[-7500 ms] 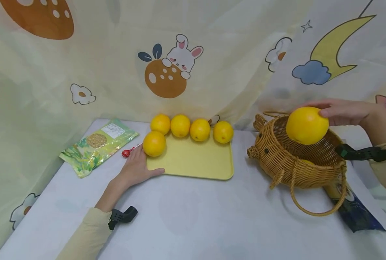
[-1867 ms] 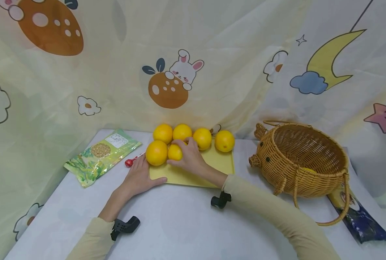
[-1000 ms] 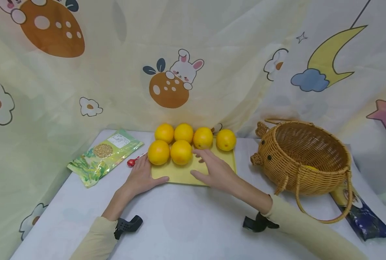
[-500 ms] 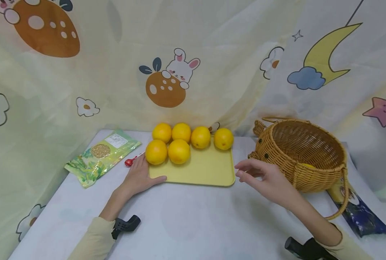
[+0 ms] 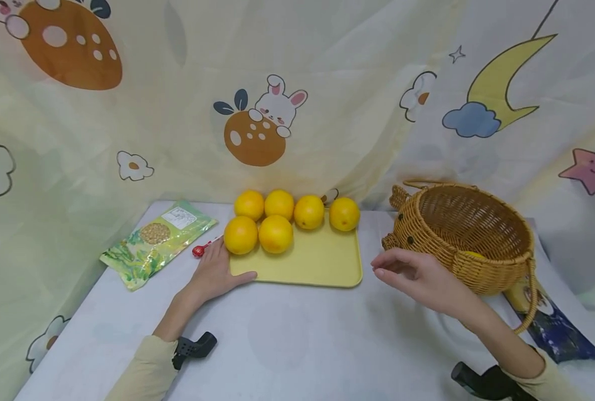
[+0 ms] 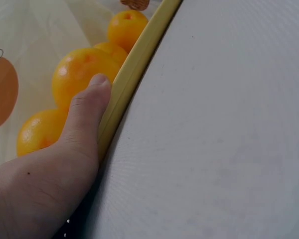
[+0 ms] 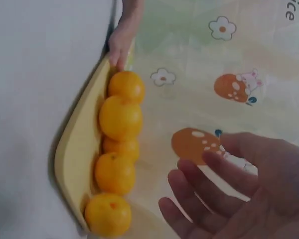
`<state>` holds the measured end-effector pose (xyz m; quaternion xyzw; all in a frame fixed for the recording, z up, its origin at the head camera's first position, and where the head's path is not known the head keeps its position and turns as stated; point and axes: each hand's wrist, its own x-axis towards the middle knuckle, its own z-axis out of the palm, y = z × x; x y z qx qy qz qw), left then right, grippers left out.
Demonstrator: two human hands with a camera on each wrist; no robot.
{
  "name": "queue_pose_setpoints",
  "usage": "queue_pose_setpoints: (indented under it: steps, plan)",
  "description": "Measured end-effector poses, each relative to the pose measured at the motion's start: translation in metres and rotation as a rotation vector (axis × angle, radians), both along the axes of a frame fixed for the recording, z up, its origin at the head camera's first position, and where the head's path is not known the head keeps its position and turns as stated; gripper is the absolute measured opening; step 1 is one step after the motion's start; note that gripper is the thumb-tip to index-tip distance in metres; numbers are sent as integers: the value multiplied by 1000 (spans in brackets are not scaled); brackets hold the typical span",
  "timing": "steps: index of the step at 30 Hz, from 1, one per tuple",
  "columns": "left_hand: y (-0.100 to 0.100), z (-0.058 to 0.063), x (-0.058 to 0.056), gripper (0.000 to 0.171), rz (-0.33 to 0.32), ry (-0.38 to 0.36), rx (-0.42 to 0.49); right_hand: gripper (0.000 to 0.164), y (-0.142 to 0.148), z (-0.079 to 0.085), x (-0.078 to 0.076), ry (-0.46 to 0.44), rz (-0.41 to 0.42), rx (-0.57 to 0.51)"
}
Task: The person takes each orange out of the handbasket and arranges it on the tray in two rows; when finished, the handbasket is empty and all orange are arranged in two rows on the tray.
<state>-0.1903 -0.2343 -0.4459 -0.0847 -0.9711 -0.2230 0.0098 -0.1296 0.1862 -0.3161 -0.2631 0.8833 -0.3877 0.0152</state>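
Note:
A yellow tray [image 5: 322, 262] carries several oranges, with a back row and two in front, including the right front orange [image 5: 276, 234]. My left hand [image 5: 212, 273] rests at the tray's front left corner, fingers along the left side. In the left wrist view its thumb [image 6: 84, 112] lies along the tray's rim. My right hand [image 5: 428, 281] hovers right of the tray, in front of the pig-shaped wicker basket [image 5: 430, 231]. Its fingers are loosely bent and hold nothing, as the right wrist view also shows. Something yellow [image 5: 474, 254] shows low in the basket.
Left of the tray lie a green food bag [image 5: 159, 239] and a red lollipop [image 5: 199, 250]. A dark blue bag [image 5: 560, 328] sits partly under the basket's right side. A printed cloth [image 5: 352, 111] hangs directly behind the table.
My right hand carried an orange from above the basket, set it second in the tray's front row and let go. It then drew back right. My left hand stayed at the tray.

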Motion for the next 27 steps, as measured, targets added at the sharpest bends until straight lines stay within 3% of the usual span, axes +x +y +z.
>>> queue_pose_setpoints:
  steps: [3,6,8,10,12,15,18,22,27]
  plan:
    - [0,1,0,119,0,11,5,17,15,18,-13,-104,128,117]
    - [0,1,-1,118,-4,12,5,26,45,51,-33,-260,316,271]
    - [-1,2,-2,118,-6,8,7,31,67,74,-51,-327,389,367]
    - [-1,2,-2,118,-7,6,2,36,88,92,-71,-373,376,448]
    - [-1,4,-2,118,-6,8,-3,38,103,102,-91,-405,292,502]
    - [-2,5,-1,117,-3,14,-2,44,118,102,-117,-437,185,551]
    - [-3,6,-1,116,1,10,10,48,122,90,-136,-444,135,592]
    - [-2,4,1,117,1,-2,13,60,115,67,-154,-516,145,737]
    - [2,1,2,117,5,4,21,73,103,47,-164,-733,192,917]
